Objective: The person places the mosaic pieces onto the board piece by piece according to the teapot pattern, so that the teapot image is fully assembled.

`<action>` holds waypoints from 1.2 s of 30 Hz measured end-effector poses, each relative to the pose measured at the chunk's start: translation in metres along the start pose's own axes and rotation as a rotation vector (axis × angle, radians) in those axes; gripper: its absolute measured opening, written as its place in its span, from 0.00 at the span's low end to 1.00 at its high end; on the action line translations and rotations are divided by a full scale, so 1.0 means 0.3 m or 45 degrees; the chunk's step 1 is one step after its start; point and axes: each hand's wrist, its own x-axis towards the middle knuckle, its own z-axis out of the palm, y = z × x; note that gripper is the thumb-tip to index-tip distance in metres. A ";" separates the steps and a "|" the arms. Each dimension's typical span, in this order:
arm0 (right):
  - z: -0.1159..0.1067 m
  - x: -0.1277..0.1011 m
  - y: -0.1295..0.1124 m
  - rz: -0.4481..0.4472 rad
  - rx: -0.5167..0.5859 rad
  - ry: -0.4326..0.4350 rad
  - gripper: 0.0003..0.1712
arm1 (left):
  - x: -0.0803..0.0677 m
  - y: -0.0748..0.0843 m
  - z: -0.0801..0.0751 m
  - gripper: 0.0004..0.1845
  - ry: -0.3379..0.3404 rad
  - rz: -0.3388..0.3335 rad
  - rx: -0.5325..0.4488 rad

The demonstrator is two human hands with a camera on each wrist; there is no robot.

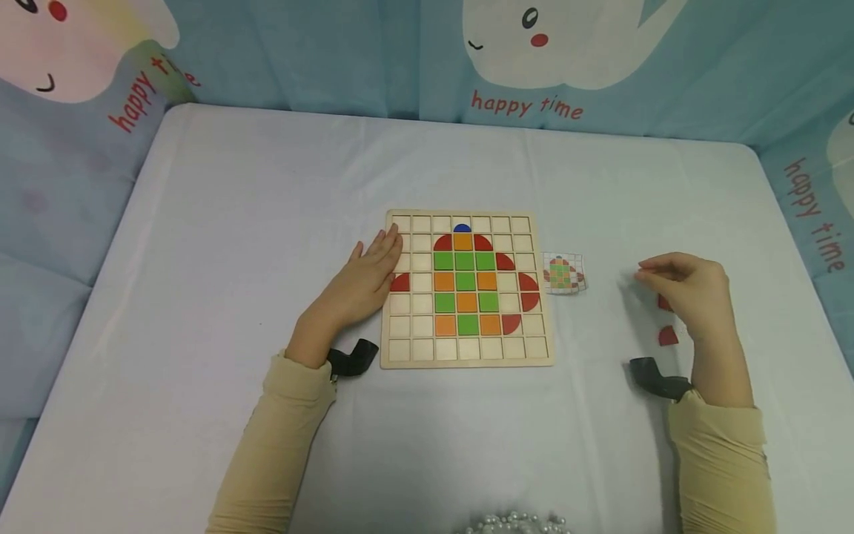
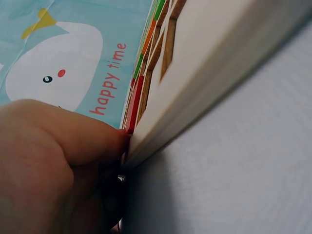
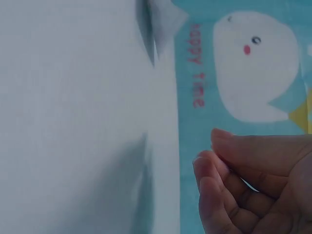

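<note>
A wooden grid board (image 1: 467,348) lies mid-table. Green, orange and red pieces and a blue half-round piece (image 1: 462,228) form a pattern in its cells. My left hand (image 1: 356,285) rests along the board's left edge, fingers extended, the fingertips over its upper left cells. Close to it, a red quarter-round piece (image 1: 400,282) sits in the leftmost column; the left wrist view shows the thumb (image 2: 92,134) against the board's edge. Off to the right, my right hand (image 1: 694,285) is raised over the table, fingers loosely bent. No piece shows between its thumb and fingertips (image 3: 207,158).
Beside the board's right edge lies a small pattern card (image 1: 564,274). Loose red pieces, one a quarter-round (image 1: 668,336), lie under and near the right hand. White beads (image 1: 517,523) show at the near edge. A printed blue curtain (image 1: 320,59) stands behind the table.
</note>
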 end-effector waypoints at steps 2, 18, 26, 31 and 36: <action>-0.019 -0.001 0.021 0.025 0.001 0.019 0.20 | -0.001 0.001 -0.001 0.29 0.000 -0.002 0.000; -0.078 -0.008 0.153 0.204 -0.216 -0.227 0.29 | -0.001 0.001 -0.003 0.29 0.005 0.000 0.003; -0.058 -0.017 0.165 0.227 -0.240 -0.206 0.26 | 0.000 0.000 0.003 0.29 0.001 -0.002 -0.009; -0.056 -0.018 0.160 0.188 -0.261 -0.190 0.25 | -0.001 0.002 0.002 0.29 0.009 -0.001 -0.007; -0.057 -0.014 0.157 0.173 -0.288 -0.167 0.24 | -0.001 0.002 0.000 0.29 0.012 0.000 -0.011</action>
